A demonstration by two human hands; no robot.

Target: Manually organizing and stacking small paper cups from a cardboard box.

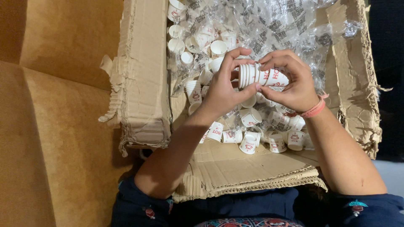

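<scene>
A short stack of small white paper cups with red print [261, 76] lies sideways in the air over an open cardboard box [141, 84]. My left hand [223, 86] pinches the stack's open rim end with thumb and fingers. My right hand [294, 82] wraps the other end from above; a pink band sits on that wrist. Many loose cups of the same kind [248, 134] lie scattered on the box floor under both hands, some upright, some on their sides.
Crumpled clear plastic wrap with dark print [277, 23] fills the far part of the box. The box's torn flaps stick out left, right and toward me [235, 168]. A tan upholstered surface [50, 126] lies to the left.
</scene>
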